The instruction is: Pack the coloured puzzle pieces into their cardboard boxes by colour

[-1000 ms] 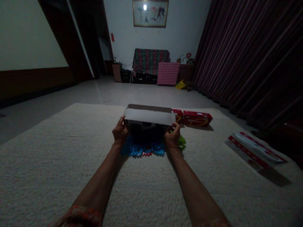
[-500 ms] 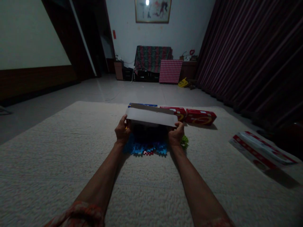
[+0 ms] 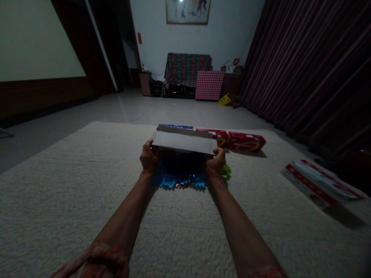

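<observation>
My left hand [image 3: 149, 157] and my right hand [image 3: 216, 163] grip the two ends of a cardboard box [image 3: 184, 142], fingers closed round its sides. A pale flap of the box faces me, and its inside below is dark. Under and in front of it lie blue toothed plastic pieces [image 3: 168, 180], with a few red pieces [image 3: 181, 185] among them. Some green pieces [image 3: 226, 172] show just right of my right hand. The box hides whatever is directly beneath and behind it.
Behind the box stand a blue box [image 3: 175, 126] and two red boxes [image 3: 246, 142]. To the right lies an open red and white package [image 3: 321, 183]. Everything rests on a cream quilted mat [image 3: 87, 200]; a tiled floor [image 3: 116, 108] lies beyond.
The box is nearly still in my hands, its left end shifted slightly. My view has tilted a little. Both hands keep their hold.
</observation>
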### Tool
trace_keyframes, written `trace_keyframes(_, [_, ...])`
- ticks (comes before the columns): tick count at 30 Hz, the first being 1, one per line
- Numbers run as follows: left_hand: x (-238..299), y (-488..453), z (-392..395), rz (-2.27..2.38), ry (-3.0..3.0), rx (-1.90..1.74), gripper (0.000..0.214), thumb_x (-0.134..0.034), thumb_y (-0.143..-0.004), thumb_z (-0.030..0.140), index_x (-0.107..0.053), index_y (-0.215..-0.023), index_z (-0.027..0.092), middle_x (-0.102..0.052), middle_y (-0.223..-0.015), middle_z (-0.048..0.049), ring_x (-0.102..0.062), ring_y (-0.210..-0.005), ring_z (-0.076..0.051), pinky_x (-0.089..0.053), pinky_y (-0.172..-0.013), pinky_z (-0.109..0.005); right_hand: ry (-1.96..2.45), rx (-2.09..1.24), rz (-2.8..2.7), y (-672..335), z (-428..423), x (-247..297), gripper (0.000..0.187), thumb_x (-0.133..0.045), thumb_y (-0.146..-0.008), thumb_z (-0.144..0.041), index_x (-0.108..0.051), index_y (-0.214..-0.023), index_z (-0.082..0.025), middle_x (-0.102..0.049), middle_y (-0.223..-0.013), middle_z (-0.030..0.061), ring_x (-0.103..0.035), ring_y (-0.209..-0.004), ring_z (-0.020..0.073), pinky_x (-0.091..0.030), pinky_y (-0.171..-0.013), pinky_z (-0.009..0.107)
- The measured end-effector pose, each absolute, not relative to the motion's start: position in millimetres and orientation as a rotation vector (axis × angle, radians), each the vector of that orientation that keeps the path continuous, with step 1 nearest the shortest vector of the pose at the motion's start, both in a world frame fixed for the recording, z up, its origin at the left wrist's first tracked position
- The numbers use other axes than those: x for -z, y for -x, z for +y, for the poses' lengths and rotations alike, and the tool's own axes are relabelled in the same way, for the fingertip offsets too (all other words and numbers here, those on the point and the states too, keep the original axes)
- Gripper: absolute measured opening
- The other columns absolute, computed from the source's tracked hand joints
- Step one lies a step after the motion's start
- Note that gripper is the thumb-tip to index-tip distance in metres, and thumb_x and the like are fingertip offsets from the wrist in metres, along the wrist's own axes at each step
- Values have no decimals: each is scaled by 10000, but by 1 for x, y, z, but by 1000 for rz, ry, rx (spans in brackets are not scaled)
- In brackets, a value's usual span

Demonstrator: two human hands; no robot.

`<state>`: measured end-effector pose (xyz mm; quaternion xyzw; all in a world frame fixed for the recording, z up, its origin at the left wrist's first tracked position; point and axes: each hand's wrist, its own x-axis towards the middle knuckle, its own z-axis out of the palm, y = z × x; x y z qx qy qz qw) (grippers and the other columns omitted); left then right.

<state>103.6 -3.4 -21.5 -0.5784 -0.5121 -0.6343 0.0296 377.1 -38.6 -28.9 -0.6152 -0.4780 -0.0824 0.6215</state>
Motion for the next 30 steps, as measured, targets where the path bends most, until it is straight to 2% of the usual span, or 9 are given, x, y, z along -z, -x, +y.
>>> trace_keyframes(4, [13, -103, -7, -1607, 1737, 1981, 318, -596, -861, 260, -611, -1160, 153, -705, -1031, -126, -664, -774, -216, -498, -743, -349, 1400, 164, -1109, -375, -43, 20, 254, -562, -724, -313, -373, -889, -271, -501, -852, 1, -523, -826, 205, -483, -790, 340])
trace_keyframes(11, [-4, -103, -16, -1754, 1721, 1892, 355, -613, -788, 147, -524, -1123, 227, -703, -936, -58, -692, -830, -211, -531, -846, -358, 1463, 145, -1098, -369, -57, -9, 240, -525, -738, -261, -302, -825, -279, -475, -853, 11, -514, -872, 204, -463, -875, 346])
trace_keyframes(18, [-20, -104, -17, -1666, 1700, 1946, 298, -606, -802, 154, -515, -1081, 207, -688, -940, -65, -655, -713, -163, -534, -767, -330, 1378, 178, -1129, -370, -56, -26, 267, -541, -761, -292, -282, -823, -282, -466, -888, 21, -519, -898, 200, -455, -886, 327])
trace_keyframes(25, [-42, -104, -8, -1597, 1713, 1987, 309, -592, -810, 159, -533, -1112, 173, -673, -1044, -114, -652, -773, -175, -521, -806, -335, 1341, 219, -1132, -373, -42, -43, 267, -540, -726, -238, -299, -835, -278, -482, -899, 33, -524, -930, 213, -442, -918, 350])
trace_keyframes(30, [-48, -104, -7, -1688, 1725, 1897, 312, -573, -814, 139, -540, -1119, 195, -695, -1018, -89, -674, -855, -213, -516, -837, -340, 1404, 138, -1151, -373, -36, -46, 274, -523, -664, -146, -342, -831, -266, -524, -917, 42, -524, -936, 220, -436, -935, 368])
